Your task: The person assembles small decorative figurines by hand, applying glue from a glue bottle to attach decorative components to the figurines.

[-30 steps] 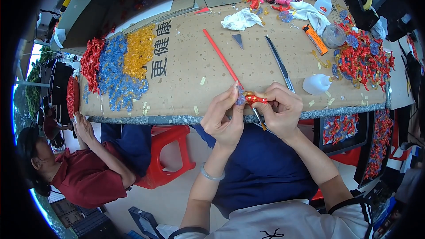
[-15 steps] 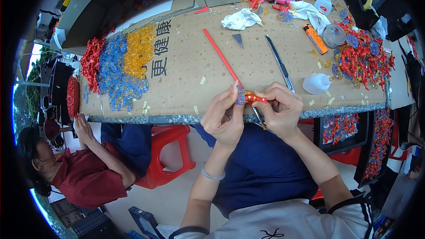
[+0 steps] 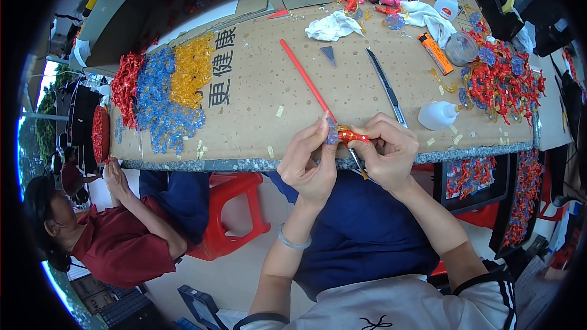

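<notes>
Just over the table's front edge, my two hands meet on a small red plastic figurine [image 3: 353,136] with gold-coloured parts and pale dots. My left hand [image 3: 310,157] pinches the translucent blue piece [image 3: 332,131] at its left end. The fingers of my right hand [image 3: 389,150] are closed on the red body. Whether the blue piece is joined to the red body, I cannot tell. A red-handled paintbrush [image 3: 304,74] slants across the cardboard and passes behind my hands. Its bristle tip shows below them, past the table edge.
Red [image 3: 126,88], blue [image 3: 160,101] and yellow pieces [image 3: 194,67] lie heaped at left. A utility knife [image 3: 385,82], white squeeze bottle [image 3: 437,115], orange tube [image 3: 435,54] and pile of figurines [image 3: 504,79] lie rightward. A co-worker [image 3: 122,238] sits at left beside a red stool [image 3: 235,214].
My hands and the figurine stay almost still. The co-worker's hands at left have shifted slightly, and part of another person has come into view at the lower right edge.
</notes>
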A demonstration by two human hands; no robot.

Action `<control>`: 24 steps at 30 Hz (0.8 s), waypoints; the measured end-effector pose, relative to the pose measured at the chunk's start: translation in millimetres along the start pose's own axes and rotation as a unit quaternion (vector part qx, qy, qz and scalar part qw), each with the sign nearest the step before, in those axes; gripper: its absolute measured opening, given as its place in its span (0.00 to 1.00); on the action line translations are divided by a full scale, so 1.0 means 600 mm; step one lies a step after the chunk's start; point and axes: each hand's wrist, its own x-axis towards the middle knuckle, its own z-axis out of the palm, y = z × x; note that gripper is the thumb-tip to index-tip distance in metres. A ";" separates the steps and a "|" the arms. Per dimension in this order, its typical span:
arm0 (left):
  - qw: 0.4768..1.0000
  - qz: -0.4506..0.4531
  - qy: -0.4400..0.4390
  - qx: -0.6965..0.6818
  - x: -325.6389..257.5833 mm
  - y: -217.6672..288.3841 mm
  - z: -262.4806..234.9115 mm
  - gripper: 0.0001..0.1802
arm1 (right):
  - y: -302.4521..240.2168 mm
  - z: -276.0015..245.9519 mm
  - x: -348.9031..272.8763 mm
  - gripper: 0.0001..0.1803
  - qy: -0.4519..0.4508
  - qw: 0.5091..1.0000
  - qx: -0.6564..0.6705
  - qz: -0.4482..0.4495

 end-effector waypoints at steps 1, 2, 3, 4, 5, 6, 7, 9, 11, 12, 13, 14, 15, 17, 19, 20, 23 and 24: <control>1.000 0.002 0.000 0.001 0.000 0.000 0.000 0.13 | 0.000 0.000 0.001 0.06 0.000 1.000 0.000 0.000; 1.000 0.002 0.000 0.001 0.000 0.000 -0.001 0.13 | 0.000 0.001 0.001 0.06 0.000 1.000 0.000 -0.001; 1.000 0.000 -0.001 0.002 0.000 0.000 -0.001 0.13 | -0.001 0.001 0.001 0.06 -0.001 1.000 0.000 -0.003; 1.000 -0.003 -0.002 0.001 0.000 0.000 -0.001 0.13 | -0.001 0.001 0.002 0.06 -0.001 1.000 -0.001 -0.002; 1.000 -0.003 -0.002 0.000 0.000 -0.001 -0.001 0.13 | -0.001 0.001 0.002 0.06 0.001 1.000 0.000 -0.001; 1.000 -0.003 -0.002 0.000 0.000 -0.002 0.000 0.13 | -0.001 0.000 0.002 0.06 0.003 1.000 0.001 0.000; 1.000 -0.002 -0.002 0.000 -0.001 -0.003 -0.001 0.13 | -0.001 0.001 0.002 0.06 0.002 1.000 0.002 0.000; 1.000 -0.002 -0.001 0.002 -0.001 -0.003 -0.003 0.13 | -0.001 0.003 0.002 0.06 0.003 1.000 0.004 -0.001; 1.000 -0.003 0.001 0.003 -0.001 -0.004 -0.003 0.13 | -0.001 0.004 0.002 0.06 0.001 1.000 0.002 -0.001; 1.000 -0.001 0.002 0.005 -0.001 -0.006 -0.004 0.13 | -0.002 0.005 0.003 0.06 -0.001 1.000 0.001 -0.003; 1.000 0.001 0.002 0.006 -0.001 -0.006 -0.005 0.13 | -0.002 0.005 0.003 0.06 -0.002 1.000 0.001 -0.002; 1.000 0.001 0.003 0.008 0.000 -0.006 -0.006 0.13 | -0.002 0.007 0.004 0.06 -0.001 1.000 0.001 -0.003; 1.000 0.002 0.005 0.008 0.001 -0.006 -0.006 0.13 | -0.002 0.008 0.005 0.06 -0.001 1.000 0.002 -0.003; 1.000 0.003 0.006 0.005 0.001 -0.005 -0.004 0.12 | 0.001 0.006 0.002 0.06 0.005 1.000 0.004 0.004; 1.000 -0.007 0.008 -0.007 0.003 -0.003 0.006 0.12 | 0.003 -0.001 0.002 0.06 0.015 1.000 -0.003 0.005; 1.000 -0.004 0.007 -0.020 0.003 -0.001 0.009 0.12 | 0.001 -0.004 0.002 0.06 0.012 1.000 -0.017 0.007; 0.999 -0.010 0.024 0.022 -0.003 0.001 0.011 0.11 | 0.007 -0.010 0.001 0.06 0.029 0.997 -0.050 -0.051; 0.999 -0.017 0.037 0.020 -0.011 -0.008 0.014 0.10 | 0.010 -0.008 -0.003 0.07 0.038 0.997 -0.046 -0.044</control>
